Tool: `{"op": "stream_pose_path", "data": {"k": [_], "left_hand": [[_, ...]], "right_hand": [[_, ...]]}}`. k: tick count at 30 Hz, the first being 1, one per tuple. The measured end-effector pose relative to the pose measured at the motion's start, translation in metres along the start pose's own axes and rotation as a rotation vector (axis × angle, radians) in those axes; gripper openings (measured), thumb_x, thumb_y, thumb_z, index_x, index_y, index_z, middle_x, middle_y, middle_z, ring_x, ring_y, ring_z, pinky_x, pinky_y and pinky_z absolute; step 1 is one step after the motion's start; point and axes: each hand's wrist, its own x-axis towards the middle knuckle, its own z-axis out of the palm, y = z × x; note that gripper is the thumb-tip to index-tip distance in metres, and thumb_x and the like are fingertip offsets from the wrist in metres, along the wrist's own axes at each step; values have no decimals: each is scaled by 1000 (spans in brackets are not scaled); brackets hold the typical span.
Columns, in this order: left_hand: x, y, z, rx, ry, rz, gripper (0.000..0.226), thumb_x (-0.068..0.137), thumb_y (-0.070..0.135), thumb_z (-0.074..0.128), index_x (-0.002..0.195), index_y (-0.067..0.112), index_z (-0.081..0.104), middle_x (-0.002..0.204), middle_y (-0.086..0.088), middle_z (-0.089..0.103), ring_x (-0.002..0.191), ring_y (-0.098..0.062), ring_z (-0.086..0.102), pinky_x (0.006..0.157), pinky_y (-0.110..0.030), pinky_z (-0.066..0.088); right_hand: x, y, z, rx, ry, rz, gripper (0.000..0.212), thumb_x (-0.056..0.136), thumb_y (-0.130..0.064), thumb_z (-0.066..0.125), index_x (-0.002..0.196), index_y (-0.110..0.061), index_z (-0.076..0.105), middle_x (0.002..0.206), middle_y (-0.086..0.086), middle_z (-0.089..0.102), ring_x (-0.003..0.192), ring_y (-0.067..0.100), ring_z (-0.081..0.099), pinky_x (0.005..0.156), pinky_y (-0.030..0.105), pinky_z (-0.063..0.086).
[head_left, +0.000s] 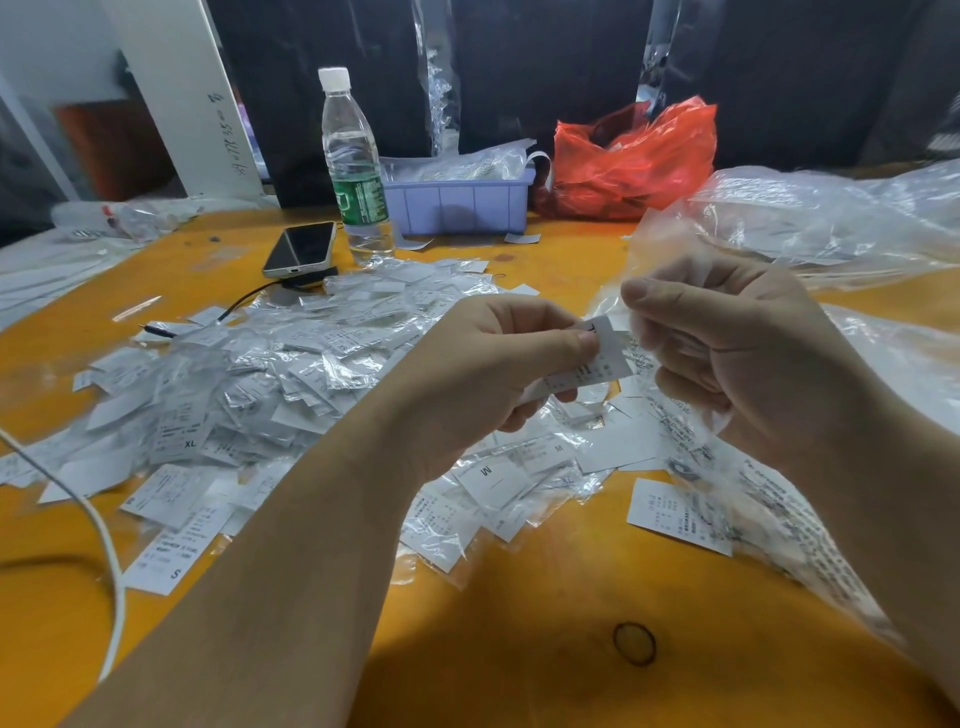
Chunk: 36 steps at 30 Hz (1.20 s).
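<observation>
Left edge: a white cable (104, 530) curves across the orange table (545, 623).
Heap: small bagged labels (249, 395) lie piled from the table's left to its middle, with size marks such as S, M and XL showing.
Behind the heap: a phone (300, 248) lies face up just beside a clear water bottle (356, 171), with a lilac tray (467, 205) to their right.
Left hand (483, 374): thumb and curled fingers pinch a white label (605, 353) by its near end and hold it above the heap, its free end aimed right.
Label: thin, light and easily bent. It is likely best held close to the leading end, so that it slides rather than buckles.
Clear bag (643, 357): a small printed sleeve meets the label's tip between the two hands. Whether the tip is already inside cannot be told.
Sleeve handling: the film looks soft, slick and clingy, and the mouth would need a pinch on one wall to stay parted.
Right hand (737, 358): thumb and forefinger nip the sleeve's upper edge, the other fingers curled beneath.
Far right: a red plastic bag (685, 150) sits at the back, and loose clear plastic (831, 213) is heaped beside it.
Foreground: a dark rubber band (634, 643) lies alone on the table.
</observation>
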Motion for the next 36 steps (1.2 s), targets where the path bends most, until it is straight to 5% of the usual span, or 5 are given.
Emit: {"op": "stream_pose_path", "data": {"k": [7,23,36], "left_hand": [[-1,-1,0,41,-38,-13,14,89,21,66,78,21,76,70,-5,65,67,-23,43,44,-17,34],[-1,2,1,9,-4,-35,15,90,15,64,77,15,71,67,-7,62,69,-26,40,44,-19,31],[1,-2,1,-46,67,-29,9,92,15,62,87,8,66,56,2,56,50,-11,40,42,-17,30]], "right_hand": [[0,-3,0,-11,42,15,19,78,-19,68,68,-8,56,42,-6,48,32,5,22,35,12,19],[-2,-4,3,-44,55,-5,21,75,-16,71,73,-6,53,42,-5,42,34,7,23,35,14,21],[-3,-3,3,-99,-52,27,11,74,-14,68,79,-6,63,43,-8,45,35,5,22,36,15,19]]}}
